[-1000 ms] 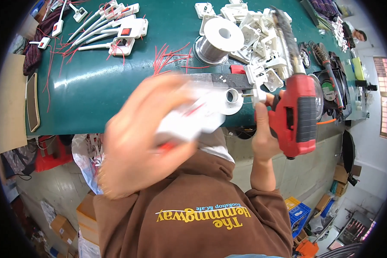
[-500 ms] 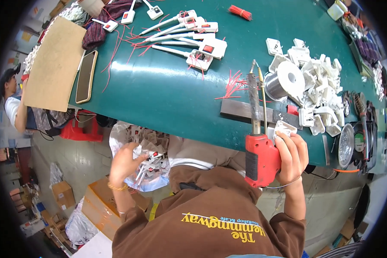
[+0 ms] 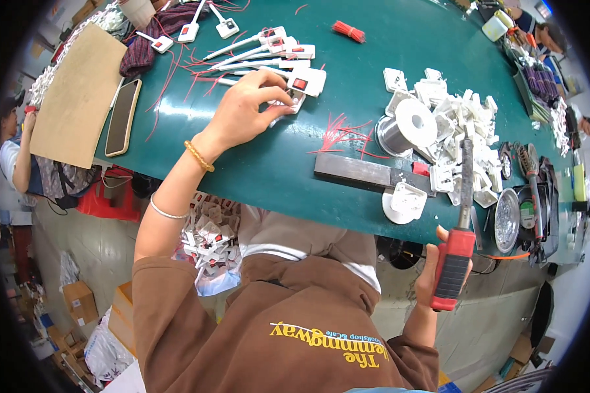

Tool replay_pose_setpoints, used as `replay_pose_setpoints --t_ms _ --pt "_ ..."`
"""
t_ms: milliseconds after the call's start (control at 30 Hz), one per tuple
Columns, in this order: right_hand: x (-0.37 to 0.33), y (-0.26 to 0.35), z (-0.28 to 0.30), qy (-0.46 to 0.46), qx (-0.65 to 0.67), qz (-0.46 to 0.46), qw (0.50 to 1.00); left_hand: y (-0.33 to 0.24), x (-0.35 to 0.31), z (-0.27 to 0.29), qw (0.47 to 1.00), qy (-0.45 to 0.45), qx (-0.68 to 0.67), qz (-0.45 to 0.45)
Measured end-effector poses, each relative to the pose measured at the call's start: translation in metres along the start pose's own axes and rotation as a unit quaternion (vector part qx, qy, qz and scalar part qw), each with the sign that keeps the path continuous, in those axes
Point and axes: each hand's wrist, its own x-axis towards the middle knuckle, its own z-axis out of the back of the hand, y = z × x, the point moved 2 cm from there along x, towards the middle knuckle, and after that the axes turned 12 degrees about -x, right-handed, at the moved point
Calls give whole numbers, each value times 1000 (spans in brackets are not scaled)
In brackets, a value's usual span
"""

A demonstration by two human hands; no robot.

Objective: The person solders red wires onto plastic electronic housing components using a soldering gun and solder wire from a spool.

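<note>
My left hand (image 3: 250, 110) reaches over the table, thumb and fingers closed on a white switch housing (image 3: 297, 102) at the near end of a row. That row holds several white housings with red rocker switches (image 3: 300, 84), white stems and thin red wires. My right hand (image 3: 429, 270), at the table's front edge, grips a red and black soldering gun (image 3: 457, 265), its metal shaft pointing away over a heap of white plastic housings (image 3: 485, 124). An open white housing (image 3: 410, 200) rests near the edge, beside a dark metal bar (image 3: 353, 170).
A solder spool (image 3: 415, 122) stands by loose red wires (image 3: 337, 134); a red wire bundle (image 3: 349, 31) lies farther back. A phone (image 3: 122, 118) and brown board (image 3: 78, 95) are left, a metal bowl (image 3: 507, 221) right. Below hangs a bag of switches (image 3: 211, 245). Other people sit around.
My left hand has gone from above the bag to the row of switches. My right hand has let go of the white housing, which now rests on the table, and moved right with the soldering gun.
</note>
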Motion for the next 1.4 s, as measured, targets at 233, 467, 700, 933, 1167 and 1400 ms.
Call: replay_pose_setpoints --t_ms 233,467,700,933,1167,1400 --pt "-4 1 17 49 62 -139 987 -76 -34 -22 971 -23 -187 147" --pt "-7 10 11 78 111 -123 983 -86 -58 -41 904 -224 -262 253" --pt "-19 14 13 85 128 -156 976 -86 -62 -45 966 -173 -158 110" --pt "-15 18 14 80 125 -163 975 -92 -63 -53 907 -240 -280 204" --pt "-16 19 24 49 191 -196 960 -144 -19 -88 921 -49 -332 198" --pt "-25 11 49 31 211 -240 947 -150 6 -116 959 -55 -262 89"
